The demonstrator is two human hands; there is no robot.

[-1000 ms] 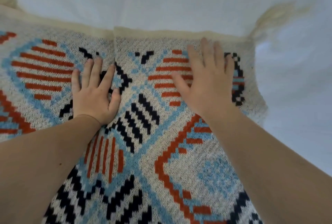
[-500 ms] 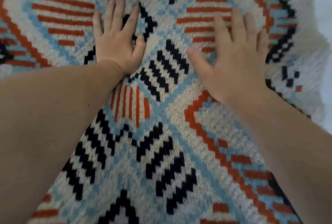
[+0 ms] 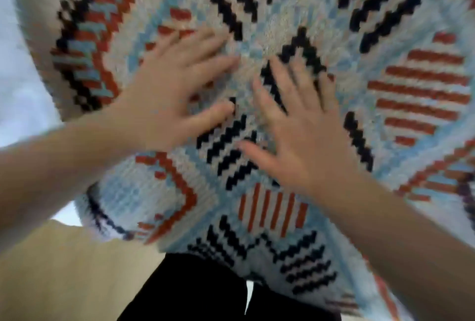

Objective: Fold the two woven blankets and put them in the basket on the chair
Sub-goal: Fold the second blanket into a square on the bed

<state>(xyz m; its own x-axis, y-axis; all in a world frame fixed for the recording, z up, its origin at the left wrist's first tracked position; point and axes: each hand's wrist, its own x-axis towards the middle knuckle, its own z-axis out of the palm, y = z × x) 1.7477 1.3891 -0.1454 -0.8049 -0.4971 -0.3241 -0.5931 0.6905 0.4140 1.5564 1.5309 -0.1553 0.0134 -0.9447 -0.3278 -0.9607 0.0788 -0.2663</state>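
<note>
- Under both palms: woven blanket point(image 3: 282, 207), patterned in black, rust and pale blue, spread flat on a white bed point(image 3: 23, 99); its near edge hangs over the bed's side toward the person's dark trousers point(image 3: 185, 292)
- Left hand point(image 3: 164, 104): fingers point(image 3: 205, 40) straight and spread, pressing flat on the cloth, pointing away and to the right; holds nothing
- Right hand point(image 3: 305, 138): fingers point(image 3: 270, 94) straight, slightly apart, flat on the cloth, pointing away; holds nothing
- Hands lie close side by side near the blanket's middle, fingertips near but apart; frame is motion-blurred, so exact contact of each fingertip cannot be told
- Key relation: blanket's left edge lies just beyond the left hand, beside bare sheet; to the right the cloth runs out of frame, so its long axis looks to run left–right across the body. Left hand is nearer a free edge; the near hanging edge sits below both wrists
- Judgement: smoothing step; next fold likely calls for reaching outward to an edge, since neither hand is on one
- Second blanket, basket and chair: not in view
- Tan floor point(image 3: 72, 277) shows at lower left
</note>
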